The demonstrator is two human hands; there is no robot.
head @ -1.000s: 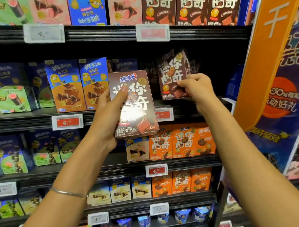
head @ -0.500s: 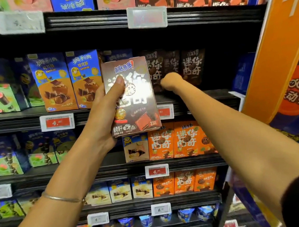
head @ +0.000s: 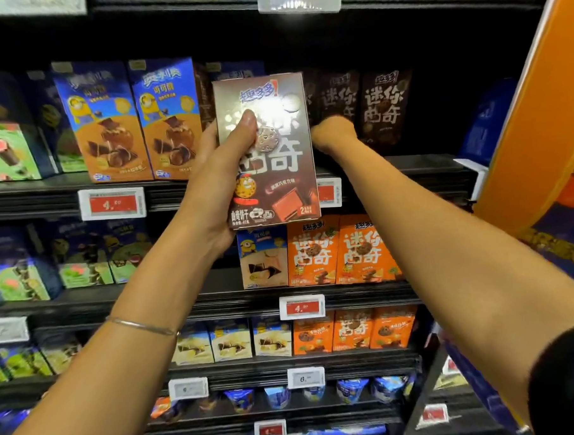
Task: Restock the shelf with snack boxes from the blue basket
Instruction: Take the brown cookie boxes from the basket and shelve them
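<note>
Snack box (head: 276, 165), dark brown, stands upright, gripped by our left hand (head: 218, 181) before the front edge of the shelf (head: 408, 169). Our right hand (head: 333, 134) reaches among the shelved brown boxes (head: 384, 108). Its fingers are hidden, so we cannot tell its grip. We judge placing is in hand; next, this box needs a free gap in that row.

The brown boxes (head: 384, 108) stand well back on the shelf (head: 408, 167), so bare deck lies open in front of them, where the right hand (head: 334, 133) reaches in, and a dark gap opens to their right. 2 blue boxes (head: 169, 120) at the front edge wall off the left, and the held box (head: 266, 152) in the left hand (head: 218, 187) fronts the middle.
</note>
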